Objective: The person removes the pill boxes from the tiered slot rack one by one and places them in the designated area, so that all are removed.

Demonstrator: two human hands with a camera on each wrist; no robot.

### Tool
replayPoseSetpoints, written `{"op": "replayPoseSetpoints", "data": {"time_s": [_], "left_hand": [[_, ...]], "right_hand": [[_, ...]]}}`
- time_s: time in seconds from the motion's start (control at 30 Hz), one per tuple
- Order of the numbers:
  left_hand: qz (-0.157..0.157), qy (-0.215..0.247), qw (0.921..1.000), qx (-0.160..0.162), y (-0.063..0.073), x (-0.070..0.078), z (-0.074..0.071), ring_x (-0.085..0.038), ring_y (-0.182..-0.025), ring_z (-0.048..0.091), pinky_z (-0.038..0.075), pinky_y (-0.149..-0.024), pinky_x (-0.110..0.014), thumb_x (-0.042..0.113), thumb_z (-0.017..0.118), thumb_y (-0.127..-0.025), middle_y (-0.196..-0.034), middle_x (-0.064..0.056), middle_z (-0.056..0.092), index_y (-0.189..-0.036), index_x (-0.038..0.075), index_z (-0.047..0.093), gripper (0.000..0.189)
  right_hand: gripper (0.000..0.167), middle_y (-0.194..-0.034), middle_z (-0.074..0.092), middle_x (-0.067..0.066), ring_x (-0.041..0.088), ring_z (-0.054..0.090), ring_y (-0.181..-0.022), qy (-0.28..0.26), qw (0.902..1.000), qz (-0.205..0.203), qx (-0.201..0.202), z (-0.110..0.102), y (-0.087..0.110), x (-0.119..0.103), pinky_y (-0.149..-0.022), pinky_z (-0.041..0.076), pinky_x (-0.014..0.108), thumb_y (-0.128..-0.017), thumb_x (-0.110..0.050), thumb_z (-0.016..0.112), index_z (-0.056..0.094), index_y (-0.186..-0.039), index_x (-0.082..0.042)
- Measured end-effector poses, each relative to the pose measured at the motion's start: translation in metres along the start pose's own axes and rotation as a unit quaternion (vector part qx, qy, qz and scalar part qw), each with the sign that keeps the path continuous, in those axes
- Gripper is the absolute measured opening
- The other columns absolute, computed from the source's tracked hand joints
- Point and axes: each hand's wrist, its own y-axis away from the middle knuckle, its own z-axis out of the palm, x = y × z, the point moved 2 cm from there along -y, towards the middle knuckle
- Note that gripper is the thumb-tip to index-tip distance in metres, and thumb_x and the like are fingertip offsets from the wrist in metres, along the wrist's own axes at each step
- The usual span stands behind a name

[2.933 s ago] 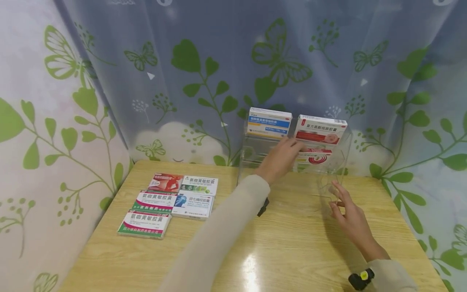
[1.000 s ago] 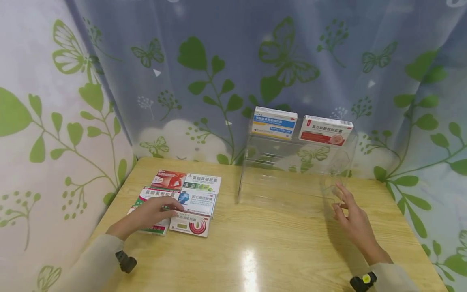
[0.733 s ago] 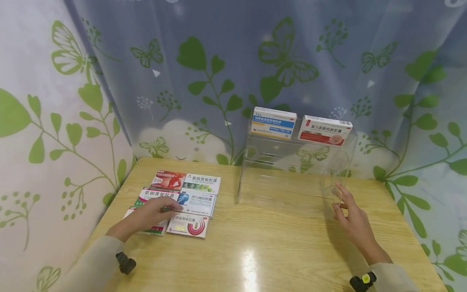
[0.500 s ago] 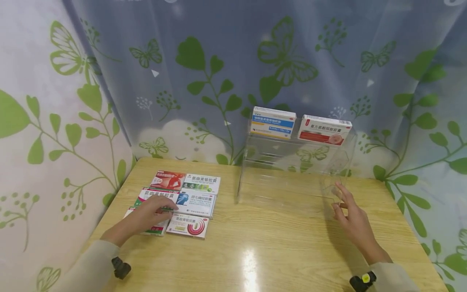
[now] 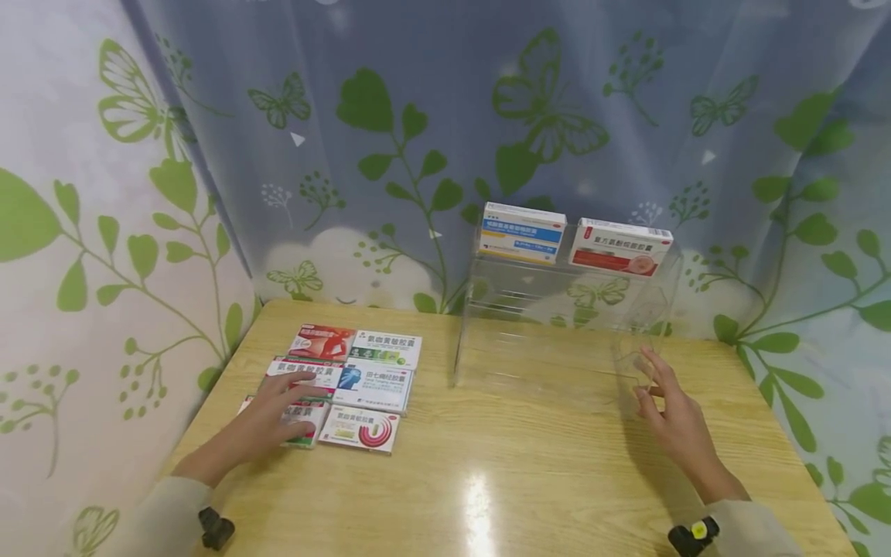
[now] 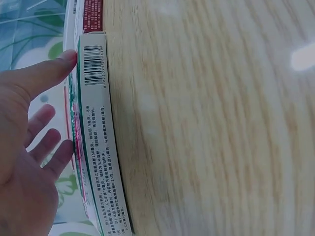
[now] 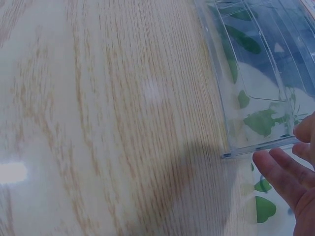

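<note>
My left hand (image 5: 261, 418) lies over two green-and-white medicine boxes, the front one (image 5: 306, 422) and the one behind it (image 5: 316, 371). Its fingers are spread, and in the left wrist view the thumb is right at the edge of a box (image 6: 98, 142) with a barcode. To the right lies a white medicine box with red rings (image 5: 362, 427). At the side of a clear acrylic display rack (image 5: 536, 309), my right hand (image 5: 675, 418) pinches the side panel (image 7: 261, 146) between thumb and fingers. A blue-and-yellow box (image 5: 522, 234) and a red-and-white box (image 5: 622, 247) stand on its top tier.
Behind the left hand lie a red box (image 5: 320, 343), a white-and-green box (image 5: 385, 350) and a white box with a blue head picture (image 5: 379, 387), in two columns with the others. A patterned curtain (image 5: 418, 116) hangs behind the wooden table (image 5: 557, 480).
The red-ringed box has gone from the rack to the table's front right of the group. My left hand let go of it and shifted left over the green-and-white boxes. The right hand stayed.
</note>
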Motion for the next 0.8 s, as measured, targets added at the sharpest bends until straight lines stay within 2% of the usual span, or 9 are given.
{"op": "replayPoseSetpoints", "data": {"time_s": [0.17, 0.27, 0.4, 0.53, 0.8], "left_hand": [[0.000, -0.023, 0.9996, 0.015, 0.003, -0.004, 0.001, -0.050, -0.146, 0.043, 0.039, -0.114, -0.078, 0.028, 0.089, -0.093, -0.158, -0.021, 0.054, -0.143, 0.021, 0.070, 0.054], [-0.025, -0.066, 0.9971, 0.029, 0.006, -0.007, -0.002, -0.050, -0.144, 0.044, 0.041, -0.109, -0.079, 0.037, 0.088, -0.093, -0.159, -0.022, 0.053, -0.146, 0.019, 0.067, 0.060], [-0.060, -0.106, 0.9920, 0.032, 0.010, -0.009, -0.003, -0.056, -0.146, 0.041, 0.040, -0.106, -0.084, 0.047, 0.087, -0.092, -0.164, -0.027, 0.044, -0.155, 0.016, 0.057, 0.076], [-0.072, -0.098, 0.9923, 0.027, 0.014, -0.011, -0.001, -0.059, -0.150, 0.035, 0.036, -0.110, -0.087, 0.047, 0.086, -0.093, -0.169, -0.030, 0.034, -0.160, 0.014, 0.050, 0.083], [-0.063, -0.079, 0.9944, 0.031, 0.013, -0.012, -0.001, -0.060, -0.151, 0.032, 0.032, -0.116, -0.085, 0.046, 0.088, -0.092, -0.169, -0.031, 0.034, -0.159, 0.011, 0.051, 0.084]], "right_hand": [[0.080, -0.150, 0.060, 0.036, 0.037, 0.079, -0.085, 0.001, 1.0000, -0.004, 0.001, 0.002, 0.000, -0.001, -0.056, 0.057, 0.018, -0.105, 0.003, 0.067, 0.031, -0.172, -0.017], [0.080, -0.150, 0.060, 0.035, 0.031, 0.079, -0.083, 0.001, 1.0000, -0.003, 0.002, 0.001, 0.000, -0.001, -0.055, 0.056, 0.018, -0.105, 0.003, 0.067, 0.030, -0.172, -0.019], [0.080, -0.149, 0.061, 0.034, 0.025, 0.079, -0.081, 0.001, 1.0000, -0.001, 0.005, -0.001, -0.001, -0.002, -0.053, 0.055, 0.019, -0.105, 0.004, 0.067, 0.031, -0.172, -0.019], [0.077, -0.146, 0.063, 0.034, 0.030, 0.079, -0.083, 0.002, 0.9999, -0.007, 0.009, -0.001, -0.001, -0.002, -0.053, 0.055, 0.019, -0.104, 0.004, 0.067, 0.033, -0.171, -0.015], [0.076, -0.144, 0.063, 0.037, 0.046, 0.077, -0.088, 0.000, 0.9999, -0.013, 0.011, 0.001, 0.000, -0.002, -0.051, 0.054, 0.020, -0.103, 0.005, 0.067, 0.034, -0.170, -0.012]]}}
